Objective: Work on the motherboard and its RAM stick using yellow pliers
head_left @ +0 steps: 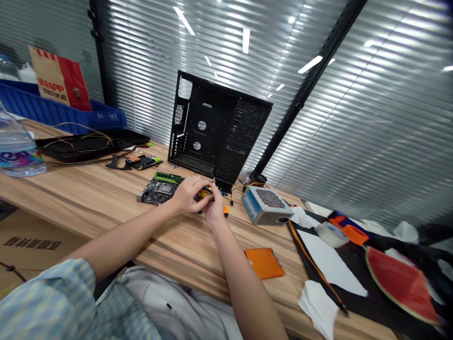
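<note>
My left hand (189, 193) and my right hand (214, 208) meet over the table, fingers pinched round a small yellow-and-dark part (204, 192). The fingers cover most of it, so its kind cannot be made out. Just left of my left hand lies a motherboard (152, 193) with a bare metal processor socket and a green memory stick. By my right hand an orange-and-black end (225, 211) of something sticks out, the rest hidden behind the hand. Behind both hands stands an open black computer case (219, 123).
Right of my hands sits a grey power supply (271, 212); nearer me lies an orange drive (264, 263). A black panel (88, 144), a water bottle (21, 151) and a blue bin (106, 118) are left. Tape (332, 234), papers and a watermelon slice (399, 281) are right.
</note>
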The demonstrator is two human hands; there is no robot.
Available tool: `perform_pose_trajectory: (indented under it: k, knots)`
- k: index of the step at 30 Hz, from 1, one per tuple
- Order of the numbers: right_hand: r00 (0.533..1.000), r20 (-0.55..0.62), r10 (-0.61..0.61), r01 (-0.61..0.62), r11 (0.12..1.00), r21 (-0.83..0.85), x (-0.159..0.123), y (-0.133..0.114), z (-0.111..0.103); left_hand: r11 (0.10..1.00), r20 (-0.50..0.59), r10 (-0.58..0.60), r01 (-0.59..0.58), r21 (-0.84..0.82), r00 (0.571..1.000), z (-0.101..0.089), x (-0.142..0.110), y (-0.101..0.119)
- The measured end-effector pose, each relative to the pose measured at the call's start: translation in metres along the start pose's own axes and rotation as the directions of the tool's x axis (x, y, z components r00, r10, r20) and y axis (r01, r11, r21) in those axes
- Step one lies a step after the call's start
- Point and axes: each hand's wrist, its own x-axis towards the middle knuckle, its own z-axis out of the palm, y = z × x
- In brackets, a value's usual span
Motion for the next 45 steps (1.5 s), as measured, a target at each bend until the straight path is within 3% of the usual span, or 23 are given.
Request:
perform_pose_trajectory:
  k: [4, 12, 22, 30, 45]
  knots:
    - [0.999, -0.033, 0.041, -0.041, 0.999, 0.017, 0.000, 0.000, 0.000, 1.000, 0.004, -0.001, 0.001, 0.007, 1.000, 0.000, 0.000, 0.000]
    - [0.998, -0.061, 0.014, -0.018, 0.998, -0.063, 0.003, 0.002, -0.004, 0.999, 0.033, 0.018, -0.019, 0.035, 0.999, -0.002, 0.000, 0.002]
    - [0.990, 0.120, -0.070, 0.084, 0.990, -0.117, -0.001, 0.002, -0.001, 0.996, 0.007, 0.088, -0.088, 0.001, 0.996, 0.000, -0.001, 0.000]
    - [0.988, 0.141, -0.061, 0.083, 0.984, -0.157, -0.005, 0.001, 0.001, 0.996, 0.014, 0.066, -0.067, 0.064, 0.998, -0.001, 0.000, 0.003]
    - [0.985, 0.164, -0.058, 0.091, 0.976, -0.197, -0.008, -0.001, 0.001, 0.998, -0.021, 0.056, -0.055, 0.032, 0.998, 0.003, -0.003, 0.001]
